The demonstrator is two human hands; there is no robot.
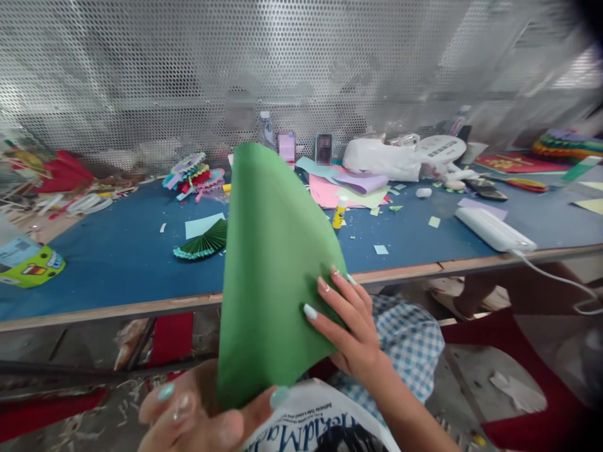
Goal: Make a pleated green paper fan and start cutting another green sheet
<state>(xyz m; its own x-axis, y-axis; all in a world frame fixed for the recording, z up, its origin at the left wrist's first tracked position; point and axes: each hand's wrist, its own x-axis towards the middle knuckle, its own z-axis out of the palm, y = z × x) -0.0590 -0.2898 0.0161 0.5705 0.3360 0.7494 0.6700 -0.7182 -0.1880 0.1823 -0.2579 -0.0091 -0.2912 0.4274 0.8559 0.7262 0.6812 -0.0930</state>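
Observation:
A large sheet of green paper (277,270) is held up in front of me, bent over along its left side into a rounded fold. My left hand (202,408) grips its lower left corner, with the thumb lying along the bottom edge. On the right edge, my right hand (353,326) holds the sheet, fingers spread over the front face and the thumb hidden. Behind the paper, on the blue table (127,270), lie a dark green pleated paper fan (205,242) with a light blue fringe and a pale blue paper piece (200,226).
A yellow glue stick (339,213) stands behind the sheet, near stacked coloured papers (325,188) and scattered scraps. Two phones lean against the perforated metal wall (188,75). At right are a white power bank (494,229) with a cable and scissors (525,184).

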